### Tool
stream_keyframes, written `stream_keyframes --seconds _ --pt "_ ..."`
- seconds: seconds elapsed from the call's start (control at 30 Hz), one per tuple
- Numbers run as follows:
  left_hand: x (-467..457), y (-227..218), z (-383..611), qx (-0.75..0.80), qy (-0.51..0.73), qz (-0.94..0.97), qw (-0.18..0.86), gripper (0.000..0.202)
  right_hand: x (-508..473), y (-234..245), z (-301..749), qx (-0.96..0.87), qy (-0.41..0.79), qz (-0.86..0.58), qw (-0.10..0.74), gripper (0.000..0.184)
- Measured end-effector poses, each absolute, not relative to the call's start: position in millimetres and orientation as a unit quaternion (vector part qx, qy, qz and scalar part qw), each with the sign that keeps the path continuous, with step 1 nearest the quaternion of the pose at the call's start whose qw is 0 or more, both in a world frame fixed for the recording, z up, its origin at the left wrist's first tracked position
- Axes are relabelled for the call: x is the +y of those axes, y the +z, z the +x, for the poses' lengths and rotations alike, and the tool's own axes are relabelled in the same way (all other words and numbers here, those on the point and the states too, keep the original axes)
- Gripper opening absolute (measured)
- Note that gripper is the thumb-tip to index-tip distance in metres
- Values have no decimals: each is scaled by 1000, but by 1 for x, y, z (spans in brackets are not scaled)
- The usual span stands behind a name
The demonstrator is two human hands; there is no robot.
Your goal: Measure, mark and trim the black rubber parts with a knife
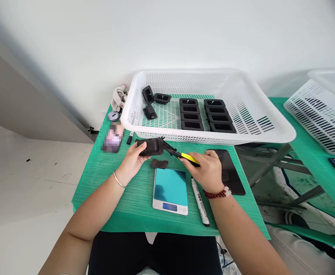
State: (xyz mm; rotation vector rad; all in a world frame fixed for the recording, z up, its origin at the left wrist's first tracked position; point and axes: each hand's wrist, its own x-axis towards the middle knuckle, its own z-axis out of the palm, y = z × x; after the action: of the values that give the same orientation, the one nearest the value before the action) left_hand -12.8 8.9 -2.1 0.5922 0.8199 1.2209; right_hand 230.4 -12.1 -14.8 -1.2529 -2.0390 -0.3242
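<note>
My left hand (132, 159) is closed around a black rectangular rubber-like part (153, 146), held up above the green table in front of the basket. My right hand (207, 170) grips the yellow-and-black handle of long-nosed pliers (187, 156). Their dark jaws reach the right end of the black part; whether they pinch it I cannot tell. Just below, a small dark scrap (159, 164) lies at the back edge of a digital kitchen scale (170, 189). The scale's display is lit and seems to read 0.0.
A large white basket (273, 114) holds several black hollow parts (191, 116), some in two rows. A white marker (199, 202) and a dark tablet (230, 173) lie right of the scale. Leftward are a black-capped pen (130, 137), a phone (113, 139) and gloves (118, 98).
</note>
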Motion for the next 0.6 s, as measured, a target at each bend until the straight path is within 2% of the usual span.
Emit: stream_keyframes --seconds 0.3,0.6 --pt "9 -1 -13 393 565 264 676 29 -14 -11 229 -809 -110 -466 342 20" --pt "9 -1 -13 400 573 260 666 28 -15 -9 232 -805 -102 -452 370 20"
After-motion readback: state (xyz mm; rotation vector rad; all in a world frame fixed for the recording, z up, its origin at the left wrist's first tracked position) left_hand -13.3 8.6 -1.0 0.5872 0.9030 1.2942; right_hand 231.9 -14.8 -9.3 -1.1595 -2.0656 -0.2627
